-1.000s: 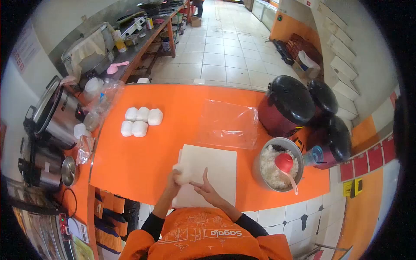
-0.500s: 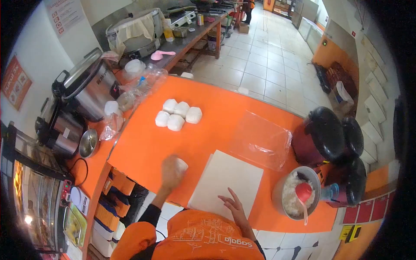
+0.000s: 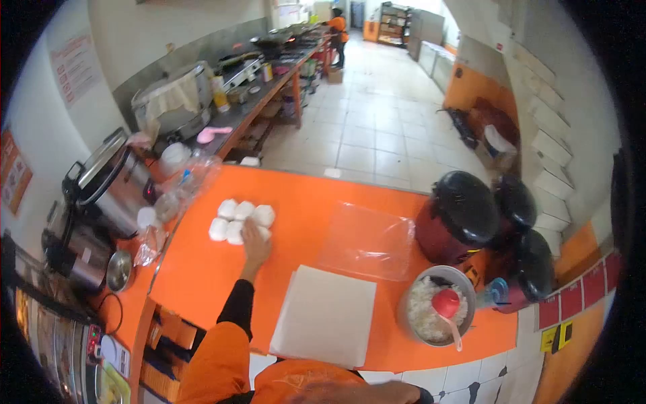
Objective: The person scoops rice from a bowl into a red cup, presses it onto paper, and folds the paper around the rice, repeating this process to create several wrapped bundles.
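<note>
My left hand (image 3: pixel 256 244) reaches out over the orange table, its fingers on a white paper-wrapped packet (image 3: pixel 265 232) at the right end of the near row. The hand partly covers that packet. Beside it, several similar wrapped packets (image 3: pixel 227 209) sit close together in two rows. Low at the frame's bottom edge, my right hand (image 3: pixel 363 392) is blurred in front of my orange shirt, and its fingers cannot be made out. A stack of white paper sheets (image 3: pixel 324 315) lies between my body and the packets.
Right of the paper stands a pot of rice (image 3: pixel 437 306) with a red scoop (image 3: pixel 447 304) in it. Dark-lidded rice cookers (image 3: pixel 464 212) are behind it. A clear plastic sheet (image 3: pixel 369 241) lies on the table (image 3: pixel 296 192). Another person (image 3: pixel 338 37) stands far back.
My left hand has carried a packet forward to the group of packets. My right hand has drawn back from the paper stack toward my body. The view has tilted up.
</note>
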`<state>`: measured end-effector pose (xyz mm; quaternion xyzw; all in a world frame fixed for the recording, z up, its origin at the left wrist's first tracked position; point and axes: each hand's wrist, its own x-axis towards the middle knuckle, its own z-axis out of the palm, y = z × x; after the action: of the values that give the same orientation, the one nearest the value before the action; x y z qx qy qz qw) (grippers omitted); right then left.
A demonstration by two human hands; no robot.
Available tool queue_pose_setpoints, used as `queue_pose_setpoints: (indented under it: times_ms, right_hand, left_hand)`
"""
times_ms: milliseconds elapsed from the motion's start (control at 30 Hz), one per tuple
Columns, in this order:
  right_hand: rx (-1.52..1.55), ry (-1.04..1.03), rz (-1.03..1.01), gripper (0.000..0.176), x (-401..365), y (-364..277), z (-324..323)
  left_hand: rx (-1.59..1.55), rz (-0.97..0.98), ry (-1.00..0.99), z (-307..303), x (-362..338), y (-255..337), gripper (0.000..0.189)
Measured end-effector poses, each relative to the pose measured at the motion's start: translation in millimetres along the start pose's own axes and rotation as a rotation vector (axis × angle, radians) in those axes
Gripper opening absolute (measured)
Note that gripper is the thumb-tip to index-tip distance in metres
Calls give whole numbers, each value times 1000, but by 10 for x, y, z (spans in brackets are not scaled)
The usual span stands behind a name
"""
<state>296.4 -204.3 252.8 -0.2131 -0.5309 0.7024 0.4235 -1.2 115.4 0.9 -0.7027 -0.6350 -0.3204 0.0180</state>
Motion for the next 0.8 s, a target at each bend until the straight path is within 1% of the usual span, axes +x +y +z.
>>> queue_pose_setpoints:
  times_ms: [67,100,133,167,200,267,333,400,433,467,533,567,600,633,667,700,733,767,800]
  right_hand:
    - [3,-84,-54,32,-83,-207,-2]
    - [-3,-114,-76,32,-144,-293,-12]
    - [-6,-139,-94,32,-220,-364,-23]
    - [-14,-163,-111,32,-293,-450,-30]
    - [-31,-164,-121,32,-403,-499,-52]
    - [-53,-200,-153,32,-588,-621,-45]
    - [-92,-221,-185,32,-791,-733,-58]
    - [-114,-242,-202,32,-1001,-821,-44]
    - [-137,-241,-210,32,-1122,-856,-52]
    - [-142,-265,-214,31,-1216,-949,-50]
    - [-207,-253,-215,31,-1424,-1076,-82]
    - [-236,-244,-214,31,-1516,-1154,-111]
    - [-291,-191,-201,31,-1622,-1226,-161]
    - [-363,-116,-188,31,-1730,-1277,-244]
    - [-485,17,-143,31,-1841,-1272,-354]
    - [-676,191,-72,31,-1972,-1206,-507]
    - [-1051,420,40,30,-2010,-982,-798]
    - [-1382,623,240,29,-2048,-760,-1088]
    - [-1542,662,430,25,-2036,-564,-1305]
  left_hand:
    - [-13,-118,-202,-154,93,38,92]
    - [93,-47,-127,52,39,-199,93]
    - [196,19,-50,169,0,-280,94]
    - [252,-34,-91,285,-25,-367,95]
    - [307,-86,-142,251,-86,-260,96]
    - [137,-158,-137,-62,-124,227,92]
    - [93,-120,-118,-287,-97,778,86]
    - [-340,199,175,-217,-80,1155,80]
    - [-295,260,194,-154,-101,1347,77]
    - [-247,317,224,-114,-146,1664,74]
    - [-722,339,7,-523,-343,2684,64]
    - [-780,448,-157,-606,-489,3022,62]
    - [-839,561,-319,-690,-601,3354,59]
    - [-605,741,-583,-948,-665,3790,56]
    - [-346,905,-828,-1122,-686,4158,54]
    - [-374,1071,-707,-1059,-821,4325,48]
    - [-397,1233,-587,-969,-985,4437,43]
    - [-313,1310,-563,-839,-1075,4587,42]
    - [-228,1386,-541,-672,-1154,4734,42]
